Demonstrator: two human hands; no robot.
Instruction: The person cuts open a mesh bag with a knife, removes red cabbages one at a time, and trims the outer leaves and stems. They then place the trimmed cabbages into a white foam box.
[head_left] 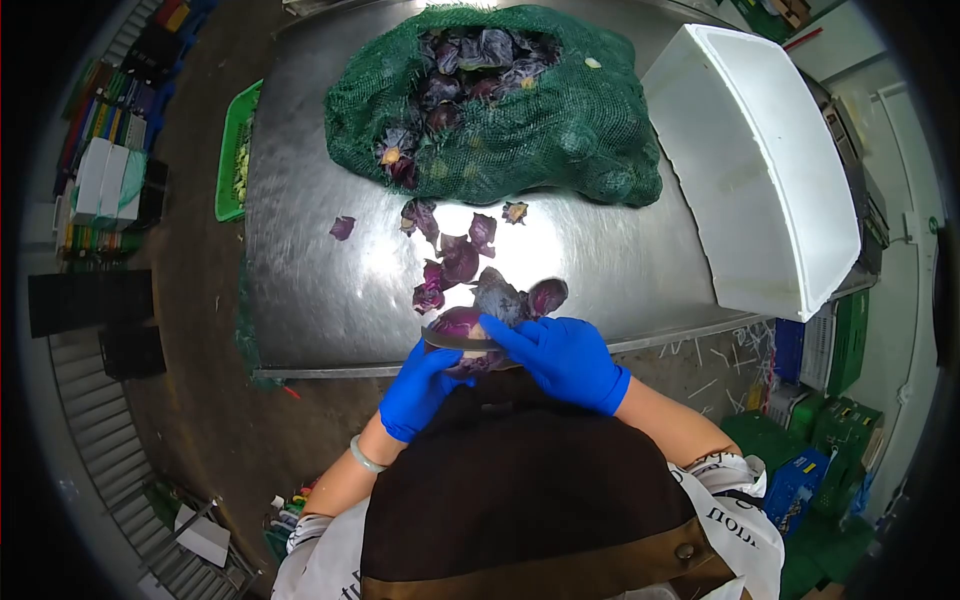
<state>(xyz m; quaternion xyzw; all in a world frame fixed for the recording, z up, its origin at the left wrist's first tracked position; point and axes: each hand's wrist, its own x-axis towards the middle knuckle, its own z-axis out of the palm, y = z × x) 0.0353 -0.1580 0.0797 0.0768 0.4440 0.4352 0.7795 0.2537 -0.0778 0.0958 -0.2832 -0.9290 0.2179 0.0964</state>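
My left hand (418, 388), in a blue glove, is closed round the lower left side of a red cabbage (458, 322) at the table's front edge. A knife (455, 342) lies across the cabbage, its blade pointing left. My right hand (565, 362), also gloved in blue, grips the knife at its right end; the handle is hidden by the fingers. Just beyond the hands lie a dark outer leaf (497, 297) and a smaller purple one (547, 296). More loose purple leaves (459, 260) and a cut stem piece (515, 212) are scattered farther back.
A green net sack (540, 150) of red cabbages fills the back of the metal table (300, 300). A white foam box (770, 160) stands on the right. Past the left edge is a green crate (228, 160) with leafy scraps. More crates (848, 440) are at the lower right.
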